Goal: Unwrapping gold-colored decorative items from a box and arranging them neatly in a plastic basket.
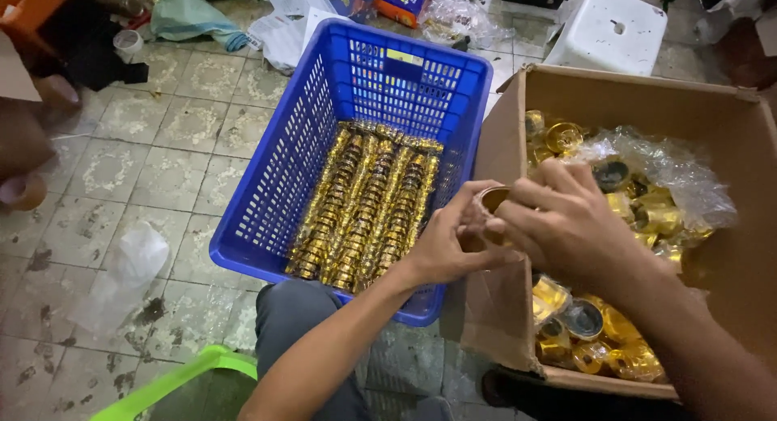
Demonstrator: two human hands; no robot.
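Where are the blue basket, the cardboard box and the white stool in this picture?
blue basket [279,158]: head view, on its left slotted wall.
cardboard box [647,97]: head view, on the inner back wall.
white stool [607,20]: head view, on its top surface.

Gold is shining everywhere: the caps [368,202] are glinting metallic gold in rows inside a bright blue basket [291,158] with a lattice of slots. More gold cups [639,210] are gleaming in the plain brown cardboard box [639,93], under clear, glossy plastic wrap [672,166]. The floor [162,138] is showing pale grey-green tiles, mottled and stained dark. A white stool [607,24] is standing out behind, and a lime green stool [174,380] is glowing below.
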